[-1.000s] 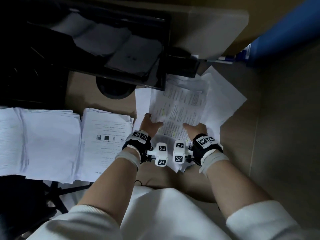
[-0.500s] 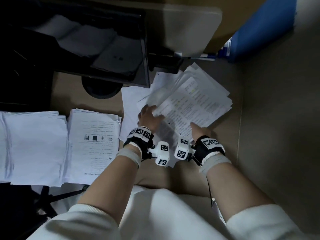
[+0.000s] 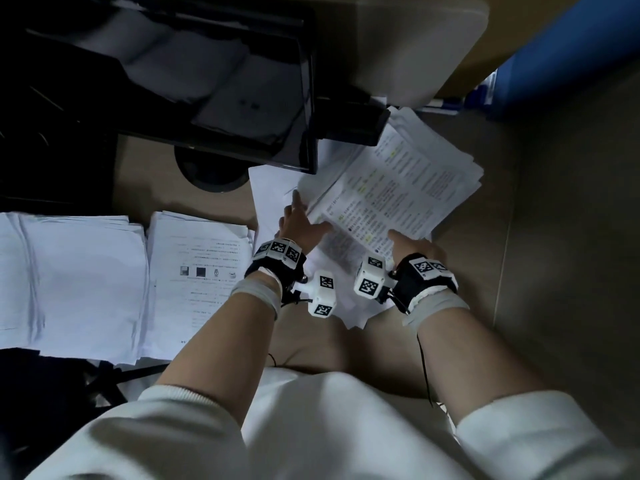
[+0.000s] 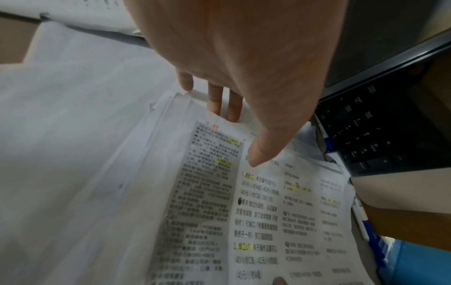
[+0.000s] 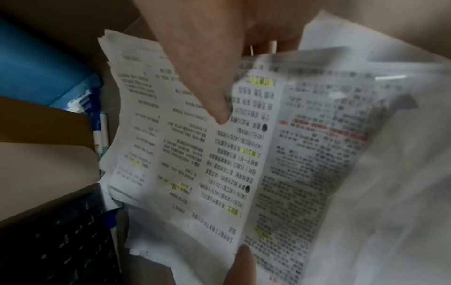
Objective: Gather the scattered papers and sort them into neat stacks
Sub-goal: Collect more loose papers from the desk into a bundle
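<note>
A loose bundle of printed papers (image 3: 391, 188) with yellow highlights lies slanted on the desk, right of the monitor. My left hand (image 3: 304, 220) holds its near left corner: in the left wrist view the thumb (image 4: 258, 152) lies on the top sheet and the fingers (image 4: 214, 100) pass under the edge. My right hand (image 3: 408, 242) holds the near edge, its thumb (image 5: 219, 111) on top of the print, its fingers hidden beneath. More blank sheets (image 3: 273, 195) lie under the bundle. Two squared stacks (image 3: 69, 271) (image 3: 197, 271) sit at the left.
A black monitor (image 3: 207, 81) on its round foot stands just behind the papers. A keyboard (image 4: 378, 135) lies at the bundle's far end, with pens (image 3: 446, 107) and a blue box (image 3: 568, 57) beyond. A partition wall (image 3: 571, 237) bounds the desk on the right.
The fanned-out sheets have been drawn together into a tighter bundle turned clockwise, far end to the right. My left hand has reached further along its left edge.
</note>
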`<state>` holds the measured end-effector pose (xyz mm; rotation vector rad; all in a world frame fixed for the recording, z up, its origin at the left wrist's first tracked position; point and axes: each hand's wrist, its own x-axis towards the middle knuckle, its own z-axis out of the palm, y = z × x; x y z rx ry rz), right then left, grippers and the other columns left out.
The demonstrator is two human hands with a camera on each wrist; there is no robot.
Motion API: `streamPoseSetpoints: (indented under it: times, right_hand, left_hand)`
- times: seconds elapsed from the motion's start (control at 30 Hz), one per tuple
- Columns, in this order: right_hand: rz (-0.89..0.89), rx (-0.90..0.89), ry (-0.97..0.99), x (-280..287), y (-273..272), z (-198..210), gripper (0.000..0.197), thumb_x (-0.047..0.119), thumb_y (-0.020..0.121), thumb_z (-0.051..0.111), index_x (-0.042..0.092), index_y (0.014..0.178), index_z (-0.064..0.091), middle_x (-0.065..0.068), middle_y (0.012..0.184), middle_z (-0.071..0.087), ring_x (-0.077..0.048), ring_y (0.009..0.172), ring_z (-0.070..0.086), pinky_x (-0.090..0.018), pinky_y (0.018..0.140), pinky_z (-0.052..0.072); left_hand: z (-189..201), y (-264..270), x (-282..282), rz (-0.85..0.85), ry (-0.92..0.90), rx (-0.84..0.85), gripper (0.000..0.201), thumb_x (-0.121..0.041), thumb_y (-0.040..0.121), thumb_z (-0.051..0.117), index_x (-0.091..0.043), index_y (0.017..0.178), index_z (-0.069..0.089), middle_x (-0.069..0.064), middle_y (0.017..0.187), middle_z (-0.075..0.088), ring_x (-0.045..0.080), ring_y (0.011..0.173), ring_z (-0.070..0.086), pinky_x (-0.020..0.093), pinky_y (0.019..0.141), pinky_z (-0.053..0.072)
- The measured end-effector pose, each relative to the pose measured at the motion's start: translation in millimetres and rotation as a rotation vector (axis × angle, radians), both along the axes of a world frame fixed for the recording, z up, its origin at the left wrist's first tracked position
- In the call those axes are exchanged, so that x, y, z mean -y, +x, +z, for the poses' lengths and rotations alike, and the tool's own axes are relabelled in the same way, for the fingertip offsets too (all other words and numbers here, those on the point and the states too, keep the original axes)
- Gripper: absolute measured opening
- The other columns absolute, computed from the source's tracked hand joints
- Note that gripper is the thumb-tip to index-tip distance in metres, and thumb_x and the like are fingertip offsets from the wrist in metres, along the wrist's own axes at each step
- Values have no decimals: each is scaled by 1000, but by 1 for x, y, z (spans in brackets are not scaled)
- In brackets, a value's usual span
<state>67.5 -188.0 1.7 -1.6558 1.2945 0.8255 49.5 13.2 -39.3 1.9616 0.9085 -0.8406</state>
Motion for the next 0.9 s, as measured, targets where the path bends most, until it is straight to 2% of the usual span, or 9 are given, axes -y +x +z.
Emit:
streamPoseSetpoints:
  times: [0.13,0.2,0.27,0.33,0.4,0.57,0.67,0.77,0.9]
  right_hand:
    - [225,-66,-126,13,-9,24,55,32,96,60,6,142,46,-11,143,52,-27,123,55,-30,95,43]
    - [430,-67,-155,26,-29,28,34,22,91,64,9,123,59,-15,125,61,-25,95,61,-26,78,43]
    - [471,-139,-164,40,-47,30,16,15,85,65,12,100,60,-11,102,63,-23,76,62,-24,67,44]
    - [436,-118,-190,48,-60,38,26,17,87,64,11,111,57,-11,102,62,-27,85,66,-29,67,46]
    - [486,-121,-245,49,-61,42,37,18,93,60,7,128,51,-17,120,58,-32,108,62,-38,77,49]
    - [364,-109,-218,64,-44,42,38,14,96,57,2,131,52,-20,130,57,-33,117,58,-29,82,44]
    - [276,-108,-147,73,-38,34,34,13,93,59,4,125,56,-18,126,59,-32,112,60,-32,92,48]
    - [80,-77,-160,69,-27,26,55,32,94,58,5,140,45,-12,138,54,-31,125,53,-36,92,44]
    - [60,-61,-216,66,-16,20,69,51,74,68,12,129,49,-9,130,59,-32,110,60,-37,96,44]
  left_hand:
    - [3,-10,16,-20,-50,-95,105,-44,79,68,-30,161,4,14,148,47,41,135,42,52,112,37]
    - [4,-18,27,-45,-81,-105,101,-42,73,66,-31,158,13,15,147,48,41,129,49,49,109,42]
    - [5,-26,37,-54,-112,-107,100,-45,65,66,-29,155,26,14,145,52,38,127,53,46,107,45]
    - [8,-29,43,-106,-60,-90,90,-52,63,64,-26,147,43,13,143,52,36,130,50,46,108,44]
    - [12,-24,45,-77,51,-7,71,-45,78,68,-25,143,48,12,147,42,34,137,40,48,112,38]
    - [10,-4,46,-115,94,72,89,-36,89,69,-19,160,19,12,164,19,33,150,20,47,120,23]
    - [15,-3,57,-131,61,-28,96,-51,80,65,-20,159,21,17,155,34,38,142,32,48,114,33]
    - [17,-20,66,-130,-48,-105,95,-56,65,51,-18,150,38,15,144,51,38,130,48,42,108,40]
    - [6,-33,63,-58,-97,-126,60,-44,89,64,-11,138,53,9,137,59,31,121,57,33,99,45]
